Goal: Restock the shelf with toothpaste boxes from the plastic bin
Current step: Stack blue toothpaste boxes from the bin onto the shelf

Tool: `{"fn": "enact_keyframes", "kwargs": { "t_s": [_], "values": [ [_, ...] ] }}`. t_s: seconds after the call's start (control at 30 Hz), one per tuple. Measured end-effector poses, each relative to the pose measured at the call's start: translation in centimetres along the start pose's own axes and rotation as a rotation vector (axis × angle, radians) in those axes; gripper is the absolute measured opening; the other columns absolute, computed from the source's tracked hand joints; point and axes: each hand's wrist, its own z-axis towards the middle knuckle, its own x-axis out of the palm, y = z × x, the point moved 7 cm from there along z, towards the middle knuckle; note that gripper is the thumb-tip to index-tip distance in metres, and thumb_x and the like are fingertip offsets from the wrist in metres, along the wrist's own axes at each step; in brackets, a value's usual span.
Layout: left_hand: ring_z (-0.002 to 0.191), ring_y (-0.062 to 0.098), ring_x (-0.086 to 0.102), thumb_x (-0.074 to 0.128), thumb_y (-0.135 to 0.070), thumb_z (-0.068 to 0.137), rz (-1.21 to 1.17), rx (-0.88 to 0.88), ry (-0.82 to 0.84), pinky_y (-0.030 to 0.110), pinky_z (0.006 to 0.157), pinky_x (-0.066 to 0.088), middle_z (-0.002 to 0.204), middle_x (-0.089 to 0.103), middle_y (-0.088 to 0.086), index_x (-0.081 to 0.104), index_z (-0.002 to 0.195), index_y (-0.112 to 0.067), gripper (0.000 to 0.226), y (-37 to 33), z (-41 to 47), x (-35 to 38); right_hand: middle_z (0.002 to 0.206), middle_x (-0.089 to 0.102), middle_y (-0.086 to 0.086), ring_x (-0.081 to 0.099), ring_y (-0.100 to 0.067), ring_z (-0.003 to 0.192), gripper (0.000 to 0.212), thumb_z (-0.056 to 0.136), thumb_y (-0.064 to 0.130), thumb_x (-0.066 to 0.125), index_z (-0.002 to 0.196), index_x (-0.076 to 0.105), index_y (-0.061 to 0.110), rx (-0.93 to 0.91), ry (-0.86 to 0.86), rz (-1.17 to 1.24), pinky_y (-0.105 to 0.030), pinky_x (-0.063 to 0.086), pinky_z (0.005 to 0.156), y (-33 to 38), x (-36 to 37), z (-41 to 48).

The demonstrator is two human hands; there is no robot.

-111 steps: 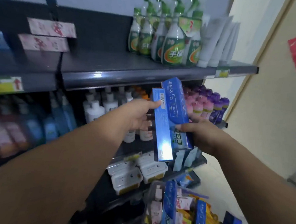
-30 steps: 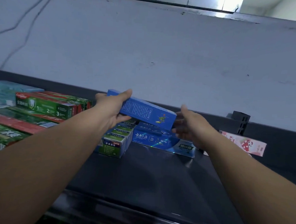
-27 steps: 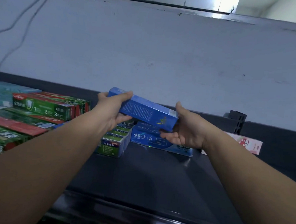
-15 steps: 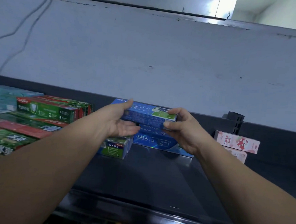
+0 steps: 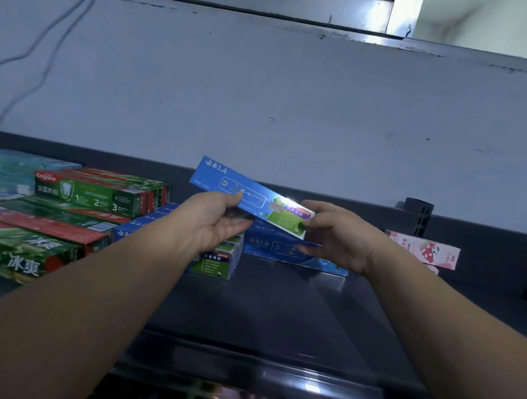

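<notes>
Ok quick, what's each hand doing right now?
Left hand: holding the blue toothpaste box toward its left end.
Right hand: pinching the same box's right end.

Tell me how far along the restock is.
Done: a shelved blue box lies on the shelf. In hand: left hand and right hand hold a second blue box tilted above it. Left: setting it down; the bin is out of view.

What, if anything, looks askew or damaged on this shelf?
Nothing damaged or spilled. Only the blue box is tilted, left end higher, pinched between the left hand and right hand above the shelf, not yet laid down.
</notes>
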Motion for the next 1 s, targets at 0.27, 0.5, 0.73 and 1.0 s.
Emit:
{"fn": "enact_keyframes", "kwargs": {
  "t_s": [0.27,0.5,0.73,1.0],
  "values": [
    [0.089,0.027,0.065,0.055,-0.032,0.096,0.056,0.034,-0.058,0.035,0.063,0.052,0.109,0.065,0.012,0.055,0.116,-0.011,0.029,-1.5,-0.4,-1.0,0.103,0.066,-0.008,0.065,-0.020,0.084,0.039,0.092,-0.008,0.052,0.127,0.055,0.009,-0.054,-0.096,0.031,-0.036,0.056,0.078,-0.1,-2.0,-0.2],
    [0.082,0.020,0.065,0.049,-0.021,0.100,0.192,0.111,-0.103,0.030,0.062,0.053,0.105,0.065,0.006,0.055,0.121,-0.012,0.023,-3.4,-0.9,-3.4,0.111,0.063,-0.013,0.066,-0.021,0.087,0.037,0.091,-0.008,0.054,0.124,0.056,0.008,-0.041,-0.111,-0.030,-0.032,0.060,0.070,-0.1,-2.0,-0.8],
    [0.071,0.027,0.053,0.062,-0.019,0.090,1.225,0.238,-0.208,0.037,0.069,0.046,0.081,0.060,0.014,0.065,0.087,-0.002,0.017,-8.7,-2.5,-6.8,0.112,0.061,-0.017,0.065,-0.025,0.093,0.030,0.090,-0.008,0.056,0.115,0.057,0.009,-0.023,-0.004,-0.190,-0.038,0.058,0.082,-0.2,1.5,-0.6],
    [0.089,0.020,0.062,0.085,-0.034,0.068,1.830,0.133,-0.051,0.036,0.089,0.050,0.088,0.065,-0.003,0.069,0.092,-0.022,0.031,-8.8,-4.5,-8.9,0.102,0.062,-0.014,0.066,-0.019,0.079,0.029,0.090,-0.010,0.055,0.104,0.060,0.016,0.072,0.110,-0.276,-0.030,0.058,0.069,-3.1,6.2,-0.8]
  ]
}}
